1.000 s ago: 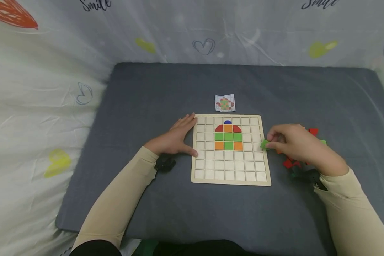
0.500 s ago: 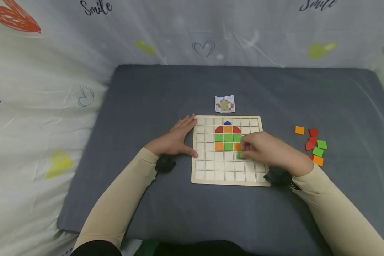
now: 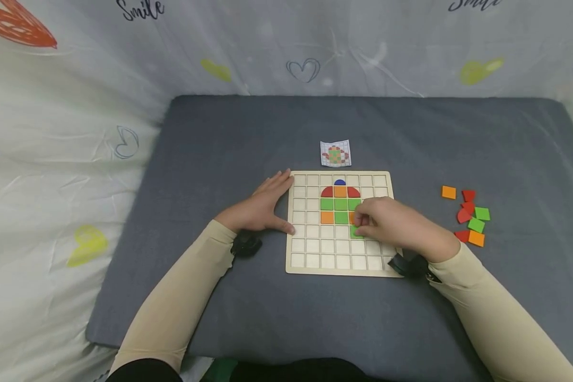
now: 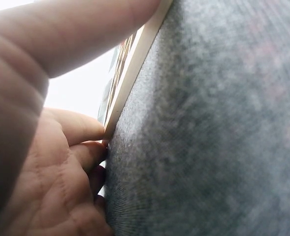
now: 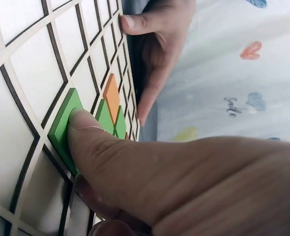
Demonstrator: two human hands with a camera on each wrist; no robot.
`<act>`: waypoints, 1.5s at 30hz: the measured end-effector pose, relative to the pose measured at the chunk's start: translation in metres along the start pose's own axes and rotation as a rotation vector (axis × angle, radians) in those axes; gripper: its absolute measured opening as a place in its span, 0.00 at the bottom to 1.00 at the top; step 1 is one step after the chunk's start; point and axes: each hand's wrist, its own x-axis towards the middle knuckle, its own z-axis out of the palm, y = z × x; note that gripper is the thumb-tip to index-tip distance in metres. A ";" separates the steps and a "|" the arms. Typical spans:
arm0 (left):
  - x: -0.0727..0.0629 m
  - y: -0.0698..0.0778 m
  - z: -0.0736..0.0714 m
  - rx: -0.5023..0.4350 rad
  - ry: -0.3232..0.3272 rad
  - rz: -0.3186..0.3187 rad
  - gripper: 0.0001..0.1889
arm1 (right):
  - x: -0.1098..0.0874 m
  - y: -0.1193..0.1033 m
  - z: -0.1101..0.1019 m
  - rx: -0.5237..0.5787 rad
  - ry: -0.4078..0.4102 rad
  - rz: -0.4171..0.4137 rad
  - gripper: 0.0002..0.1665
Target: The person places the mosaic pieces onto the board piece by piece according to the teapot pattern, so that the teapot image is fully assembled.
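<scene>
A wooden grid board (image 3: 344, 265) lies on the grey table, with blue, red, orange and green tiles set in its upper middle cells. My left hand (image 3: 260, 208) rests against the board's left edge, thumb and fingers spread along it. Over the board's right half, my right hand (image 3: 391, 223) pinches a green square tile (image 5: 61, 130) at a cell just below the right-hand orange tile. In the right wrist view the thumb lies on this tile, which looks slightly tilted over its cell. The fingertips beneath are partly hidden.
Behind the board lies a small printed pattern card (image 3: 336, 154). To the right, several loose tiles lie in a group, among them an orange square (image 3: 449, 192), red pieces (image 3: 463, 215) and a green square (image 3: 482, 214). A printed curtain (image 3: 363, 48) hangs behind the table.
My right hand has carried the green square tile left from beside the board onto the grid, then shifted slightly. The left hand stays at the board's edge.
</scene>
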 end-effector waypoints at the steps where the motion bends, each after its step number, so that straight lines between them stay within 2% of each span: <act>1: 0.000 0.000 0.000 0.001 0.000 0.001 0.69 | 0.000 0.000 0.000 -0.003 0.003 0.000 0.09; 7: 0.001 0.001 -0.001 -0.002 0.003 0.004 0.69 | -0.003 0.001 -0.004 -0.013 0.018 0.009 0.06; 13: 0.002 0.001 0.002 0.004 0.000 0.006 0.70 | -0.011 0.012 -0.019 -0.066 0.055 0.099 0.03; 16: 0.003 0.000 0.003 0.003 0.000 0.005 0.69 | -0.018 0.026 -0.030 -0.108 0.095 0.167 0.03; 21: 0.003 0.001 0.004 -0.001 -0.003 0.002 0.69 | -0.032 0.058 -0.050 -0.164 0.148 0.268 0.10; 28: -0.001 0.004 0.001 -0.005 -0.010 -0.024 0.69 | -0.053 0.095 -0.073 -0.144 0.156 0.346 0.18; 33: -0.001 0.004 -0.001 -0.007 -0.006 -0.015 0.69 | -0.059 0.112 -0.079 -0.134 0.119 0.410 0.22; 38: -0.001 0.003 -0.001 -0.008 0.001 -0.007 0.70 | -0.060 0.117 -0.079 -0.119 0.081 0.447 0.21; 45: -0.001 0.003 -0.001 -0.010 0.006 -0.002 0.69 | -0.057 0.109 -0.074 -0.095 0.085 0.434 0.18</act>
